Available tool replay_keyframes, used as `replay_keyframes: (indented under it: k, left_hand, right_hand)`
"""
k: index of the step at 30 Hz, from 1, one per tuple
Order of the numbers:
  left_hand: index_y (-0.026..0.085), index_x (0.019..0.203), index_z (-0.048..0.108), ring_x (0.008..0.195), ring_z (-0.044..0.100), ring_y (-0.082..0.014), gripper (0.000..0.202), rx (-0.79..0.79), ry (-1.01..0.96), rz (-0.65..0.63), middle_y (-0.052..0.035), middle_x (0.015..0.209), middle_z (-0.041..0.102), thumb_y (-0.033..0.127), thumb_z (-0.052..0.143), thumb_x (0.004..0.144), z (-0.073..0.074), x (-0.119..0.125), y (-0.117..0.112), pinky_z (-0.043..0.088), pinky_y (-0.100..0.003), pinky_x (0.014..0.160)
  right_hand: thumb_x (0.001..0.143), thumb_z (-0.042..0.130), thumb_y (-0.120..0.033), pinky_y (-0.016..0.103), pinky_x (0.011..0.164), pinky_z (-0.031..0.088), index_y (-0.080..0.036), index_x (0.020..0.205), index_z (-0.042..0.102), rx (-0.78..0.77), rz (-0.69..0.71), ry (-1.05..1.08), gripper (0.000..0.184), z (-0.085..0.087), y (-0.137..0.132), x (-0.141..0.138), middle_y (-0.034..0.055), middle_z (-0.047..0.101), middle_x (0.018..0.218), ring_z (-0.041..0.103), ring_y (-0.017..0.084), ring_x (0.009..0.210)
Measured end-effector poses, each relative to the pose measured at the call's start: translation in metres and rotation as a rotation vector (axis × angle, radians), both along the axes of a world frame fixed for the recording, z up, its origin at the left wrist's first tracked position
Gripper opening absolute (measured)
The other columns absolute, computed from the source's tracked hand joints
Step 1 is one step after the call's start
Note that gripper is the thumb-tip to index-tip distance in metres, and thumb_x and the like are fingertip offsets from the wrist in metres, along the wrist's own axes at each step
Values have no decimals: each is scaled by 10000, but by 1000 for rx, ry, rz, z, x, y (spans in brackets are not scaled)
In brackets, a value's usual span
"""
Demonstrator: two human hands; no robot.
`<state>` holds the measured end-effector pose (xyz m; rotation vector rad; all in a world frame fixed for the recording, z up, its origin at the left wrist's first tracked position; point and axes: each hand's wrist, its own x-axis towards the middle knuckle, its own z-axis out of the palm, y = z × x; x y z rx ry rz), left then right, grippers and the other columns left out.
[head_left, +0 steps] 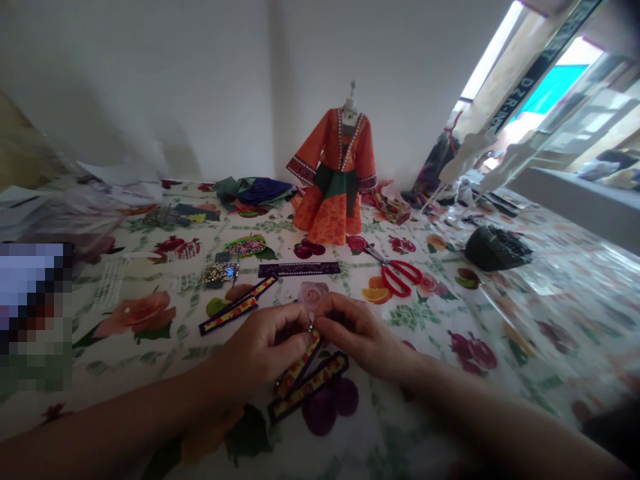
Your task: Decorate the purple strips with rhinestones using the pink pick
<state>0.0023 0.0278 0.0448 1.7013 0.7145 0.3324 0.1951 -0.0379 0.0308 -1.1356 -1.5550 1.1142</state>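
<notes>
My left hand [267, 343] and my right hand [353, 330] meet at the table's near middle, fingers pinched together over the top end of a dark trim strip with a yellow and red pattern [299, 367]. A small shiny bit sits between the fingertips; I cannot make out what it is. A second matching strip [313, 385] lies just below on the flowered tablecloth [500, 320]. Two more such strips [237, 305] lie to the left, apart from my hands.
A small mannequin in an orange dress [336, 180] stands at the back. Red-handled scissors [397, 275], a dark purple strip [299, 269], bead packets [223, 272], folded fabrics [257, 192] and a dark object [495, 248] lie around. A blurred patch is at the left edge.
</notes>
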Motion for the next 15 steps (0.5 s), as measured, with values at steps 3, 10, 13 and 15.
replay_keyframes:
  k: [3,10,13,15]
  left_hand:
    - [218,775,497,647,382,-131,172,-14,-6,-13,66,691,429,367,529,858,-2,1,-1,309,-283,592]
    - [222,775,497,595,396,-121,233,-41,-1,23,72,662,432,419,545,891,-2,1,0,311,-268,556]
    - [225,801,509,574,426,-125,234,-90,8,36,66,661,466,441,538,890,-1,0,-1,336,-267,540]
    - [221,805,518,586,421,-124,222,-80,-4,34,63,674,471,427,547,883,-1,-2,-1,340,-267,552]
  right_hand:
    - [989,587,-228,249,615,362,-187,822,568,15,2,-28,172,-1,0,1,-33,521,766,434,106,680]
    - [1015,560,-285,251,647,422,-190,855,592,-70,0,24,189,-1,1,4,-13,583,773,532,125,711]
    - [1013,561,-302,265,660,443,-192,871,584,-97,16,42,181,0,1,4,-3,599,786,556,137,718]
    - [1005,572,-300,268,659,439,-192,867,575,-86,19,44,175,-1,0,4,-3,584,794,539,137,718]
